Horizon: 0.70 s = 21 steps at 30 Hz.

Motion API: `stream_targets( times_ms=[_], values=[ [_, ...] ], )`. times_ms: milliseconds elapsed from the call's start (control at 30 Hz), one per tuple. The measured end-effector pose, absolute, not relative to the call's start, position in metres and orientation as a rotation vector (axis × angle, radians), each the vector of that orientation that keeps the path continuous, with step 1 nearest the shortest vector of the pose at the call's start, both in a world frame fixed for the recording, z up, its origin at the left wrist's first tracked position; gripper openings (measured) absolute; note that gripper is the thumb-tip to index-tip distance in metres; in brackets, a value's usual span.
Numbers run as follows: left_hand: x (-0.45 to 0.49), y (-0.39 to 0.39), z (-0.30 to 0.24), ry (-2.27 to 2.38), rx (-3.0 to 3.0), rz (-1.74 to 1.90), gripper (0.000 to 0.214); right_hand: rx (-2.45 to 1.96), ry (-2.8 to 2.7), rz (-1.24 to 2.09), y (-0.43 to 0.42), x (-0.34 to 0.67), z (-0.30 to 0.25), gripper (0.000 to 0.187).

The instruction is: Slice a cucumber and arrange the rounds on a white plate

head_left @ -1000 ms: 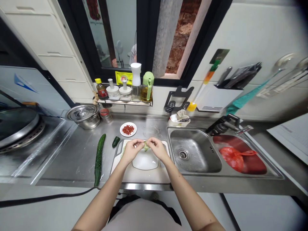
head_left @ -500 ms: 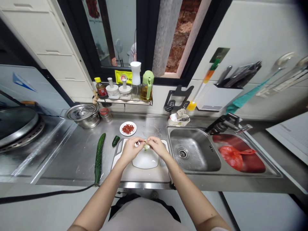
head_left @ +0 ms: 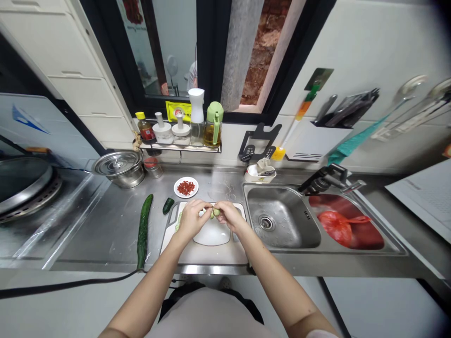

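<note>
My left hand (head_left: 192,216) and my right hand (head_left: 229,216) meet above a light cutting board (head_left: 211,256). Between their pinched fingertips are pale green cucumber slices (head_left: 215,212), partly hidden by the fingers. Under the hands, a smooth white rounded surface (head_left: 212,237) shows on the board; I cannot tell if it is a dish. More cucumber slices (head_left: 178,224) lie at the board's left side, half covered by my left hand. A dark green cucumber end (head_left: 168,205) rests just left of the board, and a long whole cucumber (head_left: 143,230) lies farther left.
Behind the board stands a white plate (head_left: 176,192) of chopped red pieces (head_left: 186,188). A lidded steel pot (head_left: 121,171) and small jar (head_left: 152,167) are back left. To the right is a sink (head_left: 289,220) with a red bag (head_left: 336,227). Seasoning bottles line a shelf (head_left: 183,148).
My fingers have shifted slightly at the cucumber slices, showing them at a different angle. Slices at the board's left side now show beside my left hand. The view has moved a little.
</note>
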<state>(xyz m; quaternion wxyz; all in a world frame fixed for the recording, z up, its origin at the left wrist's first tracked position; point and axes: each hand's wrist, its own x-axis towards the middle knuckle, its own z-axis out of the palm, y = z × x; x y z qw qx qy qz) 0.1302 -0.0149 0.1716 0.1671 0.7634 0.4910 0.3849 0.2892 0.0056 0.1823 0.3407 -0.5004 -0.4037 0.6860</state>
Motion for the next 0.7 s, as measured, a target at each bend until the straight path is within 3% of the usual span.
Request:
stream_targets(
  times_ms=[500,700],
  values=[
    [0.130,-0.015,0.158,1.466,2.153,1.041,0.018,-1.306,-0.945,1.979,0.011,0.289,0.174,0.012],
    [0.139,-0.017,0.145,1.355,1.405,1.078,0.033,-1.300,-1.401,1.558,0.009,0.295,0.167,0.015]
  ],
)
